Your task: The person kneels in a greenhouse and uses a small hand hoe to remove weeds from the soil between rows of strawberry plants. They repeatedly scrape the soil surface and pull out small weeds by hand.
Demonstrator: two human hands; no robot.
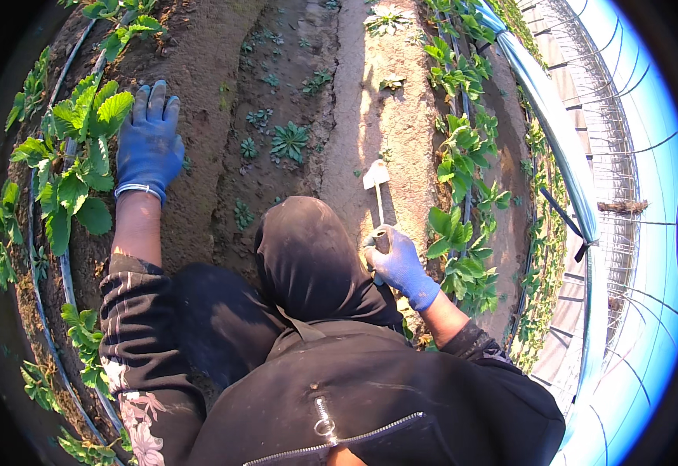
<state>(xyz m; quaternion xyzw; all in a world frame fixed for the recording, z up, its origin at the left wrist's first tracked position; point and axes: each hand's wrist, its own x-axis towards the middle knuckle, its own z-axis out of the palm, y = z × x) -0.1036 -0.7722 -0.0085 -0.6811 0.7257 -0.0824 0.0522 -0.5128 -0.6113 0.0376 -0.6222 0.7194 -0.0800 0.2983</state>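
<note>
My left hand (149,145), in a blue work glove, lies palm down with fingers apart on the side of the soil bed (199,105). It holds nothing and is right beside a leafy strawberry plant (85,175). In its blue glove, my right hand (403,268) is closed around the handle of a small hand hoe (380,198). The hoe's thin shaft reaches forward to a pale blade (376,173) over the sunlit bed on the right. Whether the blade touches the soil cannot be seen clearly.
My bent knee (310,256) rises between the hands. Green weeds (289,141) dot the furrow ahead. Strawberry plants (461,151) line the right bed. Drip hoses (68,285) run along the left row. Gathered plastic film (554,116) hangs along the greenhouse side at right.
</note>
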